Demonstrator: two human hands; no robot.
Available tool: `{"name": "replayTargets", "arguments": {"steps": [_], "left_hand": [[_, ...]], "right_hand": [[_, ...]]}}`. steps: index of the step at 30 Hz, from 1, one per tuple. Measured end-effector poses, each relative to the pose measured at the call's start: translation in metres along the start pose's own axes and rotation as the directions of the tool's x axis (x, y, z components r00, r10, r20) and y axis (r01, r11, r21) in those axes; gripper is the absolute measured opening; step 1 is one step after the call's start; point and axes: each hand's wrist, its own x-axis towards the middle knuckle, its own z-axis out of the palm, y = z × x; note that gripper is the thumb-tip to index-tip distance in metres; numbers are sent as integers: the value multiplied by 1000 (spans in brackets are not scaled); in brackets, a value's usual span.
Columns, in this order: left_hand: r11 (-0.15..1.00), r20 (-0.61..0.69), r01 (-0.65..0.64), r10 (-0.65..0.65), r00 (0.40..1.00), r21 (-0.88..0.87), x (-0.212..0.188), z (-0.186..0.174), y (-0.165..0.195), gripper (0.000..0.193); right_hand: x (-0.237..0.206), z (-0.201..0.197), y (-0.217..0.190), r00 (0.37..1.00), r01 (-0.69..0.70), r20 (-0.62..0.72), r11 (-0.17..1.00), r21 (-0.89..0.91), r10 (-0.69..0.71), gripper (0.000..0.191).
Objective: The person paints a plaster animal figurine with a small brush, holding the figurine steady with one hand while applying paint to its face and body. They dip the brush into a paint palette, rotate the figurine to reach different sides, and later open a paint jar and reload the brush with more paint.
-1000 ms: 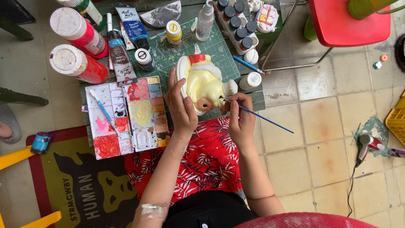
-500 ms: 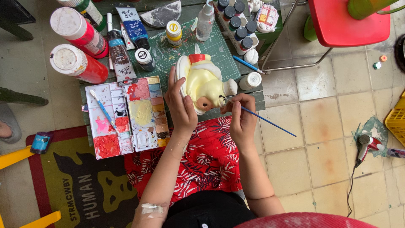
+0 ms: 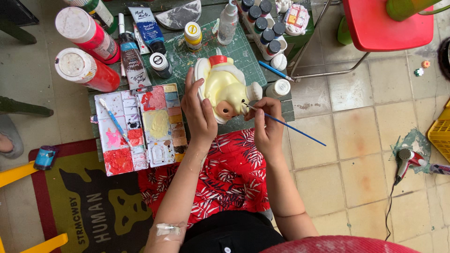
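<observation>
A pale yellow and white plaster figure (image 3: 224,86) with a red top and an orange snout lies over the edge of a green cutting mat (image 3: 211,54). My left hand (image 3: 199,112) grips the figure's left side and steadies it. My right hand (image 3: 266,122) pinches a thin blue paintbrush (image 3: 286,125), whose tip touches the figure's right side near the snout. Left of my hands lies a paint-smeared palette (image 3: 138,126) with a second blue brush (image 3: 114,122) resting on it.
Two red-labelled paint jars (image 3: 84,49), paint tubes (image 3: 140,40), small bottles (image 3: 193,35) and a tray of dark-capped pots (image 3: 265,26) crowd the low table. A red chair (image 3: 384,23) stands at upper right, a hair dryer (image 3: 407,161) lies on the tiles, and a yellow basket (image 3: 440,131) sits at the right edge.
The brush in my right hand has shifted slightly against the figure's side. My left hand and the figure stay as they were.
</observation>
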Motion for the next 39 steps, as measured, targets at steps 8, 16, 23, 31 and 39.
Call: {"name": "replayTargets", "arguments": {"steps": [8,16,23,31,39], "left_hand": [[1000,1,6,-6,1000,0,4,-1,1,40],[1000,6,0,0,1000,16,3,-1,1,41],[1000,-2,-4,4,1000,4,2,0,2,40],[1000,-4,4,-4,1000,14,2,0,2,41],[1000,-9,-7,7,1000,13,2,-1,2,41]], "right_hand": [[6,2,-8,1000,-29,1,999,-15,29,9],[8,3,-11,999,-39,6,999,-9,39,9],[7,3,-11,998,-63,-3,998,3,63,8],[7,3,-10,998,-70,-10,998,3,70,7],[7,5,-9,998,-61,-15,998,16,62,7]]}}
